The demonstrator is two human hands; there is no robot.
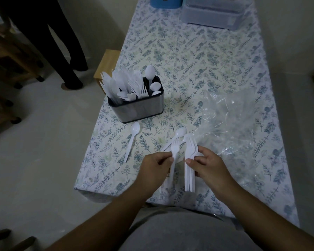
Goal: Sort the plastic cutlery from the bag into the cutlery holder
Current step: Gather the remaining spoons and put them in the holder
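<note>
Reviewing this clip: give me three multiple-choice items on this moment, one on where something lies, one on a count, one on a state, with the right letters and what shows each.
1. Where does the loose spoon lie?
A. inside the bag
B. on the tablecloth just in front of the cutlery holder
C. on the floor

2. How many spoon bowls stick up at the holder's right end?
A. three
B. none
C. seven

3. What is the right hand doing?
A. resting flat on the table
B. reaching into the holder
C. holding a stack of white cutlery

Answers: 1 B, the spoon lies alone on the floral cloth near the holder's front wall. 2 A, three rounded bowls show there. 3 C, its thumb and fingers keep a grip round the stack, while the left hand pinches a single fork.
</note>
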